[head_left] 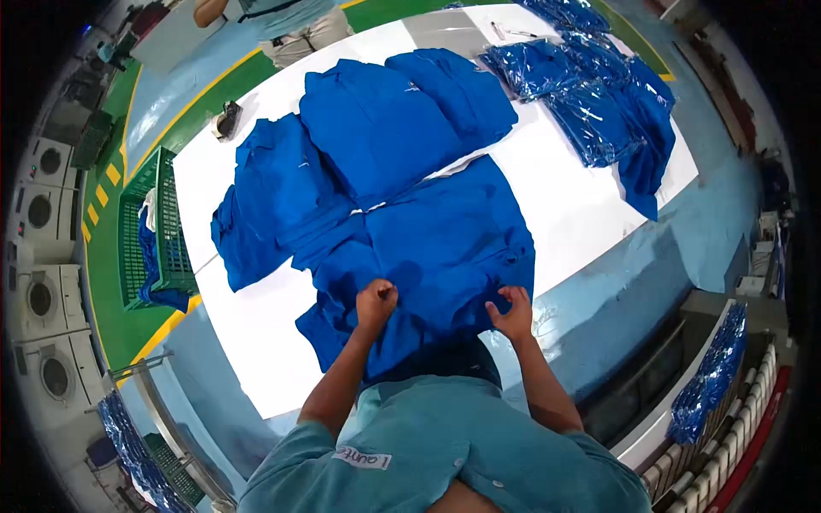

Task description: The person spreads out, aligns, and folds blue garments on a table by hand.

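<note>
A blue garment lies partly spread at the table's near edge, its lower part wrinkled and hanging toward my body. Over its left side, my left hand is closed with the fingertips pressed together. Whether fabric is pinched there is hidden. My right hand hovers by the garment's right edge, fingers curved and thumb apart, with nothing visible between them. Just beyond lies a folded blue garment, with another folded blue garment to its right. More blue clothing is piled at the left.
Plastic-wrapped blue garments cover the far right of the white table. A small dark object sits at its left edge. A green crate stands left; a person stands beyond the far edge. Washing machines line the left.
</note>
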`<state>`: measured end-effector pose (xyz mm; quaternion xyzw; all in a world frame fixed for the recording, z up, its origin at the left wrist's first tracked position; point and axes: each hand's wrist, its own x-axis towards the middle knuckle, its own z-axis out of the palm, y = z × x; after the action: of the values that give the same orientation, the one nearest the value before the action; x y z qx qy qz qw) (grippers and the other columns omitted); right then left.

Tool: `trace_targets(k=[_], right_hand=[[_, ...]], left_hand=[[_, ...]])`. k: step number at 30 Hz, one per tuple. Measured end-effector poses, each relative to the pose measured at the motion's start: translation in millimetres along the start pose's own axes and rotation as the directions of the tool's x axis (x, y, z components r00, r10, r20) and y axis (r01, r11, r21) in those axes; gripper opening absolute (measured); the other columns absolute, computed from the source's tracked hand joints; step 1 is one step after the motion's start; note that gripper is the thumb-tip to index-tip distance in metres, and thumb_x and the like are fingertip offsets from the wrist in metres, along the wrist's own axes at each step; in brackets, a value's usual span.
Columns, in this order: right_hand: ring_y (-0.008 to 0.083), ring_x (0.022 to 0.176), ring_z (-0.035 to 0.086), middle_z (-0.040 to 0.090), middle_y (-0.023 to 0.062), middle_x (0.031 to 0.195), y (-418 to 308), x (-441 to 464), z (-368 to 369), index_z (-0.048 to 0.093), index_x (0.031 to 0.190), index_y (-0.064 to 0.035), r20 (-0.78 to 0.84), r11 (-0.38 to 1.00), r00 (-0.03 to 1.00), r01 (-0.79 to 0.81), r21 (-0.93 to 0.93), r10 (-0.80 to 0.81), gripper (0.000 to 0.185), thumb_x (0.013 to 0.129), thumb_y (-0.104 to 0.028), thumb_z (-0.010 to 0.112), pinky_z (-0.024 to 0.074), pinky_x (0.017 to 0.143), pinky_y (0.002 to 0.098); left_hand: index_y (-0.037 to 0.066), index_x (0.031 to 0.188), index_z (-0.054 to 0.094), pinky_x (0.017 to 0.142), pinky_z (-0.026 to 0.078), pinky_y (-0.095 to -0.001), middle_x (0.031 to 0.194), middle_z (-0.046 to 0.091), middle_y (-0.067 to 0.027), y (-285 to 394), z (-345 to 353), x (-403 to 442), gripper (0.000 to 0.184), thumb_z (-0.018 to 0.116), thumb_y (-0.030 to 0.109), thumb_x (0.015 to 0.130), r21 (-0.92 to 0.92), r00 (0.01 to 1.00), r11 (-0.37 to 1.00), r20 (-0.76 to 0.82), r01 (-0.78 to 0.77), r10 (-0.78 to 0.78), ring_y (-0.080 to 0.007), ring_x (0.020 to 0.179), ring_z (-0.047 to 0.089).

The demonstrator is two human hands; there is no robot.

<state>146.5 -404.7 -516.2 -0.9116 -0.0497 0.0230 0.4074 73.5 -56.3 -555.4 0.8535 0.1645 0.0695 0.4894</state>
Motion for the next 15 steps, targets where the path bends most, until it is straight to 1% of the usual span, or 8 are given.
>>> trace_targets(k=[2,4,5,7,8,10,14,15], right_hand=[[0.0275,0.093,0.063,0.065,0.0103,0.101,-28,-12,0,0.067,0.108,-0.0066,0.08,0.978,0.983,0.173,-0.117,-0.164,0.027,0.082,-0.007,0.075,0.0498,0.086,0.0346],[0.0278,0.094,0.063,0.065,0.0098,0.101,-42,-23,2,0.068,0.108,-0.0072,0.153,0.932,0.948,0.306,-0.192,-0.279,0.029,0.081,-0.008,0.076,0.0494,0.086,0.0348],[0.0279,0.094,0.063,0.065,0.0097,0.101,-41,-27,6,0.068,0.108,-0.0074,0.179,0.912,0.932,0.35,-0.214,-0.316,0.029,0.08,-0.008,0.076,0.0492,0.086,0.0349],[0.0281,0.096,0.062,0.065,0.0091,0.102,-13,-32,29,0.068,0.111,-0.0085,0.276,0.89,0.906,0.389,-0.239,-0.322,0.034,0.078,-0.009,0.077,0.0488,0.087,0.0352],[0.0281,0.097,0.062,0.066,0.0088,0.102,3,-35,38,0.068,0.112,-0.0091,0.324,0.877,0.89,0.408,-0.253,-0.321,0.037,0.077,-0.01,0.078,0.0485,0.087,0.0354],[0.0282,0.098,0.062,0.066,0.0086,0.102,12,-40,35,0.068,0.114,-0.0096,0.372,0.863,0.873,0.427,-0.271,-0.315,0.039,0.076,-0.01,0.078,0.0483,0.087,0.0356],[0.0292,0.101,0.063,0.067,0.0081,0.105,11,-35,17,0.068,0.118,-0.0112,0.514,0.878,0.744,0.476,0.043,-0.428,0.045,0.074,-0.009,0.077,0.049,0.089,0.0368],[0.0292,0.101,0.063,0.067,0.0081,0.105,10,-36,12,0.068,0.118,-0.0112,0.513,0.877,0.744,0.478,0.038,-0.428,0.045,0.074,-0.009,0.077,0.049,0.089,0.0368]], left_hand=[[0.003,0.08,0.07,0.062,0.051,-0.0416,0.083,0.072,-0.0112,6,3,-18,0.021,0.079,0.022,0.084,0.06,0.991,0.995,0.103,0.083,-0.089,-0.0323,0.066,0.065],[0.003,0.081,0.07,0.066,0.053,-0.0437,0.083,0.071,-0.0138,24,17,-30,0.026,0.081,0.026,0.082,0.453,0.92,0.87,0.224,0.194,-0.321,-0.0355,0.07,0.066],[0.003,0.081,0.07,0.066,0.053,-0.0437,0.083,0.071,-0.0138,22,26,-34,0.026,0.081,0.026,0.082,0.453,0.919,0.869,0.223,0.198,-0.325,-0.0355,0.07,0.066],[0.003,0.08,0.067,0.064,0.051,-0.0455,0.08,0.071,-0.0137,16,50,-32,0.033,0.082,0.032,0.081,0.318,0.983,0.931,-0.093,0.179,-0.157,-0.0366,0.066,0.063],[0.003,0.079,0.066,0.063,0.051,-0.0463,0.079,0.071,-0.0137,10,63,-31,0.036,0.083,0.035,0.081,0.25,0.963,0.957,-0.256,0.149,-0.083,-0.0371,0.064,0.062],[0.002,0.078,0.065,0.062,0.05,-0.0472,0.077,0.07,-0.0136,0,76,-30,0.04,0.083,0.038,0.08,0.183,0.91,0.977,-0.414,0.107,-0.022,-0.0377,0.062,0.061],[0.004,0.071,0.061,0.063,0.049,-0.0486,0.066,0.065,-0.0145,-14,83,-19,0.044,0.081,0.042,0.081,0.178,0.902,0.984,-0.42,-0.026,0.099,-0.0396,0.06,0.059],[0.004,0.071,0.061,0.063,0.049,-0.0486,0.066,0.065,-0.0145,-17,82,-21,0.044,0.081,0.042,0.081,0.173,0.902,0.985,-0.421,-0.028,0.099,-0.0396,0.06,0.059]])
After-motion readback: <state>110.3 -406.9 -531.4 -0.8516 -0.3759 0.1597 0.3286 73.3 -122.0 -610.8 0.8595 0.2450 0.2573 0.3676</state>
